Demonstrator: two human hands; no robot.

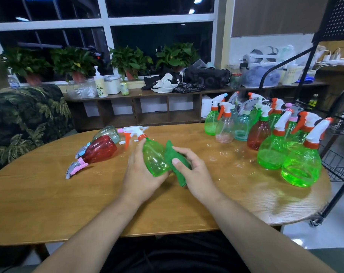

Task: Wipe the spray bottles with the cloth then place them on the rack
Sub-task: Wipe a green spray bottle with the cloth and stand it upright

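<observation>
My left hand point(140, 175) grips a green spray bottle point(154, 158) tilted over the wooden table point(49, 203), its white and orange trigger head point(137, 133) pointing away from me. My right hand point(193, 170) holds a green cloth point(176, 161) against the bottle's right side, thumb on top. A red bottle point(99, 149) with a pink trigger and a clear teal bottle point(108, 133) lie on their sides to the left. Several upright bottles point(269, 140), green, red, teal and clear, stand at the table's right end. The black wire rack point(340, 154) stands beyond that end.
A leaf-patterned armchair point(27, 119) sits at the left. Behind the table a low wooden shelf point(147, 107) carries potted plants, a pump bottle, bags and containers under a dark window. Bare tabletop lies in front of my forearms.
</observation>
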